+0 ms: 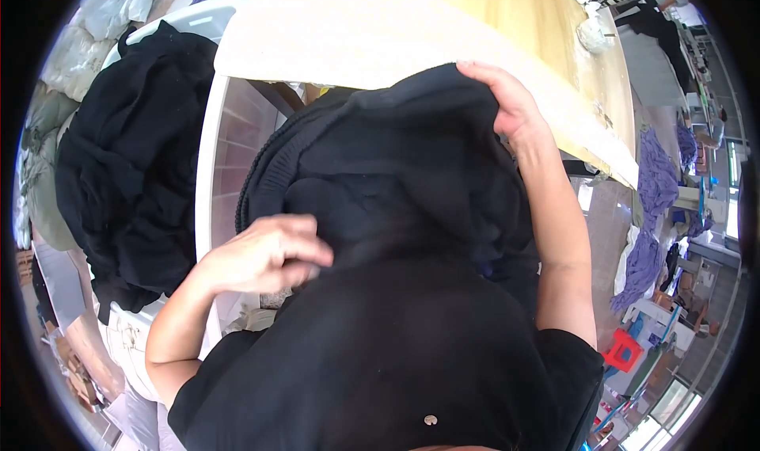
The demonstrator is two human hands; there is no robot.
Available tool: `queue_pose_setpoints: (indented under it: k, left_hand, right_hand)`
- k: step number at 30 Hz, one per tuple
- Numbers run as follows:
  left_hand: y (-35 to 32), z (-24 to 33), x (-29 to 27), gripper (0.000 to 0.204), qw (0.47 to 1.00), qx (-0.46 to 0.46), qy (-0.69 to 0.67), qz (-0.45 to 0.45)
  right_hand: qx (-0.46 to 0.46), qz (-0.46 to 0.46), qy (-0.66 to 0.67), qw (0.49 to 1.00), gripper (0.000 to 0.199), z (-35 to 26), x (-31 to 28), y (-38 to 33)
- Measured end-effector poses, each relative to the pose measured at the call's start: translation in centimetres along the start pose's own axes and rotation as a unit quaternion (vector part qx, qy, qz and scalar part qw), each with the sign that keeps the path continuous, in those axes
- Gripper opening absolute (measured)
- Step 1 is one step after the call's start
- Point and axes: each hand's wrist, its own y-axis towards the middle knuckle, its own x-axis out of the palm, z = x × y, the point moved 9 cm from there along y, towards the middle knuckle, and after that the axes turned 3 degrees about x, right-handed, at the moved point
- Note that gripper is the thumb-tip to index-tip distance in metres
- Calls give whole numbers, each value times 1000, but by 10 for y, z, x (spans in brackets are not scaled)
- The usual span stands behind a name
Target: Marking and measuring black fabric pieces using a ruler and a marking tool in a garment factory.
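I have one black knitted garment (396,174) in front of me, held up against my chest between my two hands, just below the edge of the one wooden table (507,23). My right hand (507,102) is raised, arm stretched upward, fingers curled over the garment's top edge and gripping it. My left hand (269,253) sits lower, elbow bent, fingers half closed and pinching the fabric near its ribbed side. To my left, one white bin (204,182) carries a heap of black clothes (131,166); how many pieces lie in it I cannot tell.
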Motion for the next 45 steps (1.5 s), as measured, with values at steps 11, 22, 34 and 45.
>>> queue_pose_setpoints:
  k: [11,22,34,45]
  left_hand:
    - [111,-12,-59,60,956,54,160,239]
    - [-3,57,-187,31,837,143,-234,473]
    - [77,-72,-144,18,846,-132,-378,351]
    - [102,-113,-192,9,871,-189,-133,434]
  right_hand:
    - [-105,-128,1,986,30,-45,31,-55]
    - [-238,156,-448,847,10,-33,-101,-167]
    - [-105,230,-409,877,13,-105,-200,-165]
    - [-278,336,-107,893,11,-88,-257,-81]
